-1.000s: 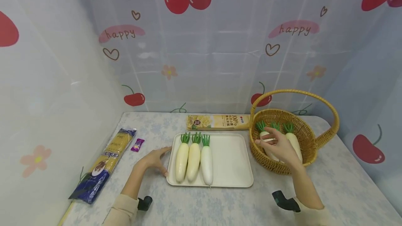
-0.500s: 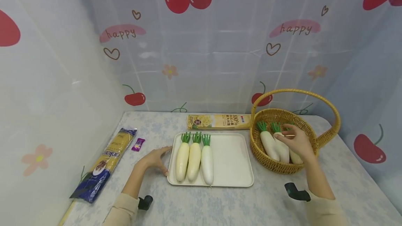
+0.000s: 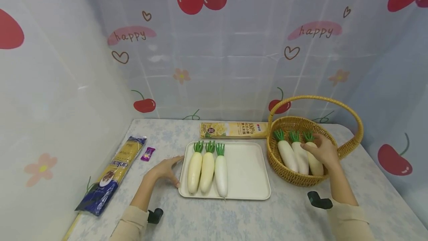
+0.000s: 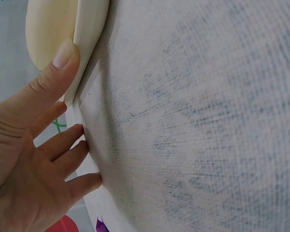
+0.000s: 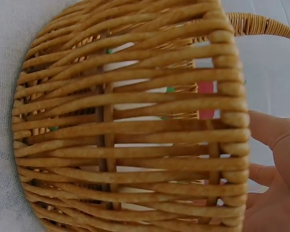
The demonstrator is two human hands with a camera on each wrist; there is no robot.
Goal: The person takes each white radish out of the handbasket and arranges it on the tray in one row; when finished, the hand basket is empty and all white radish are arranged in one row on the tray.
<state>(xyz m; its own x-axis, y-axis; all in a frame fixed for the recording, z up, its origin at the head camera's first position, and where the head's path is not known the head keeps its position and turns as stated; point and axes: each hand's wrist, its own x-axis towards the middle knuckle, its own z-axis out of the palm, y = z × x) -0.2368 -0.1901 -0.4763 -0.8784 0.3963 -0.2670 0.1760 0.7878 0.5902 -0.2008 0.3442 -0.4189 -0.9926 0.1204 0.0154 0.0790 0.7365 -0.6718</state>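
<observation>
Three white radishes with green tops lie side by side in the left half of a cream tray. My left hand rests at the tray's left edge, fingers spread; in the left wrist view the thumb lies against the rim. In a wicker basket on the right lie three more radishes. My right hand reaches over the basket's right side, thumb and fingers around the upper part of the rightmost radish. The right wrist view shows mostly basket weave, which hides the fingertips.
A tall handle arches over the basket. Behind the tray lies a yellow pasta packet, its end by the basket. At left are a blue and yellow pasta bag and a small purple sachet. A cherry-print curtain hangs behind the table.
My right hand has moved rightward from above the left radish in the basket to the rightmost one, and lowered onto it. The left hand has stayed at the tray.
</observation>
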